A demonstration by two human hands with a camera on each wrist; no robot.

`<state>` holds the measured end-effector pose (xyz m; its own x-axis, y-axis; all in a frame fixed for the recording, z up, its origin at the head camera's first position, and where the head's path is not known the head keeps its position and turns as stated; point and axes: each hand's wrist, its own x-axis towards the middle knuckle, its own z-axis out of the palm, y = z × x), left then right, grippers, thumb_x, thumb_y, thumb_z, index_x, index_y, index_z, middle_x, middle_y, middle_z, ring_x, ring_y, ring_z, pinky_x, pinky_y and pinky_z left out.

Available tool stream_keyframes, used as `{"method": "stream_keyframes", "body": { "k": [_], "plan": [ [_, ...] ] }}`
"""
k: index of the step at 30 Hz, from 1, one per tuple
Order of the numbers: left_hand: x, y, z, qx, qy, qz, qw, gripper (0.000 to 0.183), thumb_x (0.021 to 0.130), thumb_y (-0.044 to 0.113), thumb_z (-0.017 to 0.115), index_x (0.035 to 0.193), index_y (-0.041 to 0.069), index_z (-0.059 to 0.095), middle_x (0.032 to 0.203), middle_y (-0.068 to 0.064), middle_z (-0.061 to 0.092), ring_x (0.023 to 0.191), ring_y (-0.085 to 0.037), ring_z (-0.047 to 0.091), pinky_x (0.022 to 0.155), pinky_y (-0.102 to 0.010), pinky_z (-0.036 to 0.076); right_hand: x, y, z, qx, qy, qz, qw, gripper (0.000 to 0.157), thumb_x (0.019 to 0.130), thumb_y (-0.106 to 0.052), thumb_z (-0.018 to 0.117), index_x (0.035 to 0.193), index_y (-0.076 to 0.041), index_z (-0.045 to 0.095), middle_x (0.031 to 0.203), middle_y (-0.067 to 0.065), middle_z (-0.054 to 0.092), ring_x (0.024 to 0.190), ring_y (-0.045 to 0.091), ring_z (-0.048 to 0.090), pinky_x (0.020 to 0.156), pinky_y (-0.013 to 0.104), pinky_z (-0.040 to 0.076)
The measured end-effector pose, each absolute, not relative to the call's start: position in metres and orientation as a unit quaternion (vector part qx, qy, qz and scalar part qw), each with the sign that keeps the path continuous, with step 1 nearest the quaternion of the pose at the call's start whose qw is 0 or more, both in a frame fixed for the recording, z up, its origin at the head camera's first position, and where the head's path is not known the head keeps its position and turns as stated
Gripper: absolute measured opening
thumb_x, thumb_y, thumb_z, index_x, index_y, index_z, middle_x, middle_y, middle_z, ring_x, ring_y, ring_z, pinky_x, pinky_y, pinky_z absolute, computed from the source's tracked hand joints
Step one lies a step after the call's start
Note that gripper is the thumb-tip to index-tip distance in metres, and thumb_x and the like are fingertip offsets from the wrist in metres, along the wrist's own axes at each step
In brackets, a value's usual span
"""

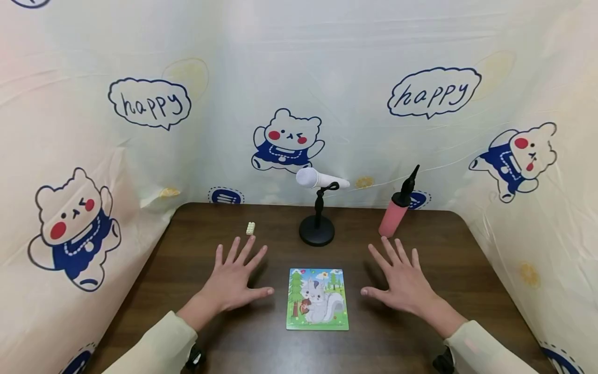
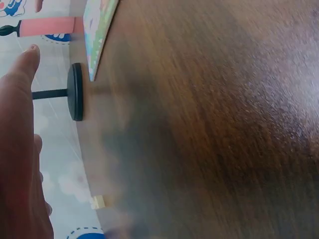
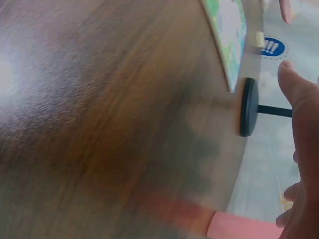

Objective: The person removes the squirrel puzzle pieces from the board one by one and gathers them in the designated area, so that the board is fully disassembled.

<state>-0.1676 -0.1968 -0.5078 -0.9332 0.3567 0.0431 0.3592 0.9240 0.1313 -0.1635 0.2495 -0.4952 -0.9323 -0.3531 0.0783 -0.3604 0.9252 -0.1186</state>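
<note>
Squirrel picture (image 1: 317, 299) lies between two wide-splayed hands (image 1: 233, 279) (image 1: 403, 280).

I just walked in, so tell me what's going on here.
A person's left hand and right hand hover spread over the table, holding nothing. The squirrel picture board lies between them. Beyond it a white microphone sits on a black stand. A pink pump stands beyond the right hand, a cream block beyond the left.

Dark brown, glossy wood-grain table (image 1: 252, 343) with rounded far corners. Lying flat near the middle: square squirrel picture board (image 1: 317, 300). Toward the far edge, left to right: small cream studded brick (image 1: 250, 228); black microphone stand (image 1: 317, 227) on a round base; upright pink pump (image 1: 392, 217) with black nozzle.
</note>
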Motion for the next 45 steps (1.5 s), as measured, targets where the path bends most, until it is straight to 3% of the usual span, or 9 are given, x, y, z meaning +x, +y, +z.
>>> {"method": "stream_keyframes", "body": {
  "k": [3,7,11,14,22,32,45],
  "plan": [
    [-0.168,-0.191,-0.501,-0.193,-0.978,-0.072,0.020,0.101,0.082,0.086,0.055,0.163,0.032,0.029,0.174,-0.007,0.012,0.158,-0.043,0.012,0.117,-0.076,0.007,-0.165,0.246,-0.486,0.195,-0.976,0.085,0.036,0.104,0.078,-0.080,0.069,0.160,-0.025,0.039,0.168,0.016,0.027,0.154,0.046,0.023,0.113,0.079,0.018],
    [-0.167,-0.173,-0.491,-0.227,-0.971,-0.068,0.032,0.097,0.083,0.083,0.057,0.161,0.029,0.037,0.171,-0.009,0.022,0.155,-0.040,0.025,0.118,-0.072,0.019,-0.169,0.237,-0.475,0.215,-0.969,0.119,0.038,0.091,0.080,-0.074,0.072,0.150,-0.020,0.054,0.156,0.014,0.045,0.143,0.038,0.043,0.111,0.071,0.033],
    [-0.168,-0.149,-0.487,-0.269,-0.961,-0.064,0.019,0.094,0.084,0.081,0.057,0.159,0.027,0.042,0.169,-0.010,0.029,0.152,-0.039,0.032,0.118,-0.068,0.024,-0.175,0.225,-0.469,0.219,-0.962,0.165,0.005,0.067,0.085,-0.057,0.078,0.138,-0.016,0.065,0.139,0.010,0.059,0.124,0.030,0.058,0.102,0.058,0.049],
    [-0.167,-0.130,-0.488,-0.294,-0.954,-0.064,-0.007,0.092,0.085,0.080,0.058,0.158,0.027,0.043,0.168,-0.009,0.030,0.152,-0.038,0.033,0.119,-0.066,0.024,-0.182,0.215,-0.471,0.219,-0.956,0.191,-0.030,0.053,0.088,-0.043,0.081,0.131,-0.014,0.069,0.128,0.006,0.063,0.113,0.024,0.063,0.096,0.050,0.055],
    [-0.157,-0.094,-0.506,-0.364,-0.929,-0.041,-0.051,0.073,0.093,0.069,0.056,0.156,0.034,0.045,0.166,-0.010,0.034,0.150,-0.036,0.037,0.116,-0.063,0.033,-0.193,0.187,-0.492,0.234,-0.946,0.211,-0.080,0.043,0.089,-0.034,0.081,0.126,-0.013,0.072,0.120,0.005,0.069,0.104,0.020,0.065,0.093,0.045,0.056],
    [-0.141,-0.075,-0.528,-0.376,-0.922,-0.029,-0.092,0.082,0.088,0.080,0.054,0.158,0.040,0.039,0.168,-0.011,0.029,0.152,-0.038,0.032,0.117,-0.064,0.029,-0.195,0.173,-0.506,0.245,-0.940,0.216,-0.097,0.038,0.090,-0.031,0.081,0.123,-0.013,0.072,0.118,0.004,0.070,0.103,0.021,0.066,0.091,0.046,0.056],
    [-0.137,-0.072,-0.532,-0.378,-0.920,-0.015,-0.108,0.083,0.088,0.081,0.053,0.160,0.043,0.033,0.170,-0.009,0.026,0.152,-0.038,0.030,0.114,-0.067,0.033,-0.193,0.166,-0.512,0.249,-0.939,0.211,-0.106,0.039,0.089,-0.031,0.082,0.122,-0.013,0.072,0.112,0.002,0.069,0.093,0.015,0.062,0.085,0.041,0.055]
  ]
}}
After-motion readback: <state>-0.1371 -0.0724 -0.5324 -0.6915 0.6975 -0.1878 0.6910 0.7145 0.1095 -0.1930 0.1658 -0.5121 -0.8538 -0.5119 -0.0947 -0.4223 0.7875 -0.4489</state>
